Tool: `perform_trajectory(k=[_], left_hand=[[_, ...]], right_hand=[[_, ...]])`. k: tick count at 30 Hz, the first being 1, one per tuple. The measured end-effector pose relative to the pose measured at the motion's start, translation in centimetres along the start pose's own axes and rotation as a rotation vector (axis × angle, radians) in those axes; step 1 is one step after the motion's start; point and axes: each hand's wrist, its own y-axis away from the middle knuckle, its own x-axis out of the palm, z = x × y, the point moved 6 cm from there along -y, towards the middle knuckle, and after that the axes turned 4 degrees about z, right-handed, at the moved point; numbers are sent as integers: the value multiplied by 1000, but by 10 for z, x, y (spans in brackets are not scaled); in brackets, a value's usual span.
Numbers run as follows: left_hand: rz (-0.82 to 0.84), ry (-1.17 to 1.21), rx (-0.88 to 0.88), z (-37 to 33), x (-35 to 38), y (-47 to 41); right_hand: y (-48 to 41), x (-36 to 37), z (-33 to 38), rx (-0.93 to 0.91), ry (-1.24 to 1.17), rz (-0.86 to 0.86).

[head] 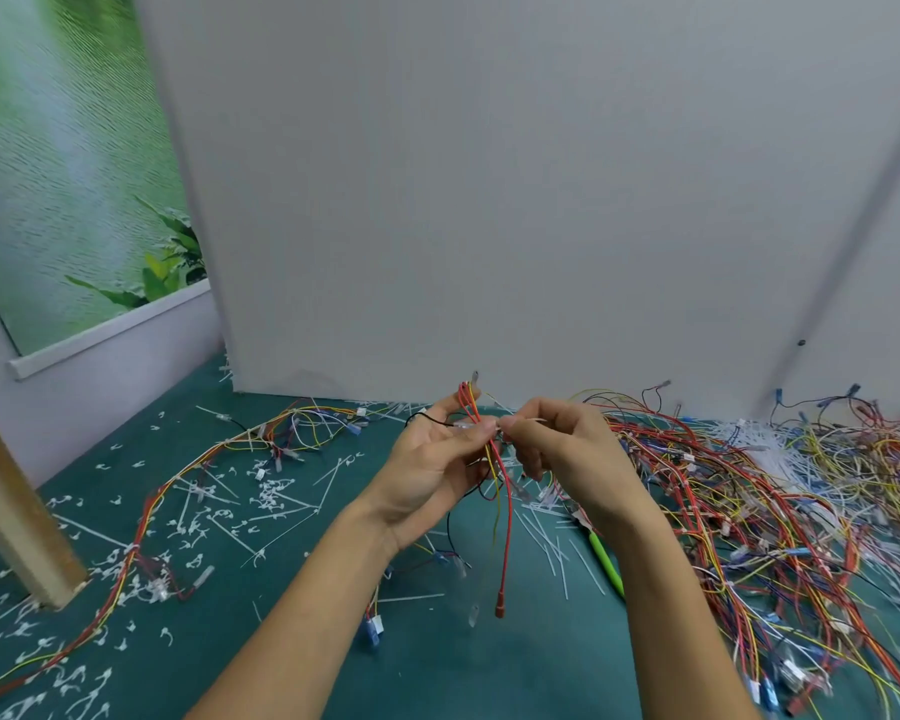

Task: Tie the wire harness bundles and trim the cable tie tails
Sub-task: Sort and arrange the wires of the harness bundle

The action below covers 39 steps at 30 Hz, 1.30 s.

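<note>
My left hand (430, 462) holds a small bundle of red, yellow and black wires (500, 491) upright above the green table, fingers curled round it. The wires hang down past my wrist, ending in a red terminal (499, 610). My right hand (567, 454) pinches a thin white cable tie (520, 421) at the bundle, fingertips meeting those of the left hand. A green-handled cutter (608, 563) lies on the table under my right forearm, partly hidden.
A large tangled heap of wire harnesses (780, 501) covers the table's right side, with loose white cable ties (765, 449) on it. A tied harness (178, 491) curves across the left. Cut tie tails (219, 517) litter the green mat. A grey panel (489, 200) stands behind; a wooden post (17, 522) at left.
</note>
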Motion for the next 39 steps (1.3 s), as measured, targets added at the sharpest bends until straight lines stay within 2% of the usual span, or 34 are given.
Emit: perform_trajectory(k=[5, 11, 15, 20, 22, 25, 27, 29, 31, 33, 37, 39], left_hand=[[16, 85, 29, 0, 3, -1], [65, 81, 43, -6, 0, 1], [41, -46, 32, -9, -6, -1], [35, -185, 64, -21, -14, 2], [58, -315, 48, -22, -12, 4], [254, -511, -61, -11, 5, 10], [440, -651, -172, 2, 15, 18], [512, -761, -302, 13, 13, 24], [490, -836, -385, 17, 4, 25], [399, -832, -395, 13, -5, 23], [90, -717, -335, -8, -34, 12], [-85, -759, -230, -25, -55, 7]], right_hand=[[-4, 1, -5, -19, -108, -22], [-6, 5, -5, -44, -179, -9], [-9, -3, -11, -16, -183, -61], [-6, -33, -23, 55, -229, -280], [-6, -34, -28, 154, -251, -228], [-7, -17, -34, 277, -217, -54], [-8, -4, -35, 288, -267, 23], [-8, 1, -35, 278, -245, 47], [-8, -3, -37, 262, -216, 10], [-9, -10, -40, 240, -243, -26], [-9, -18, -42, 203, -222, 5], [-7, -24, -48, 239, -83, 2]])
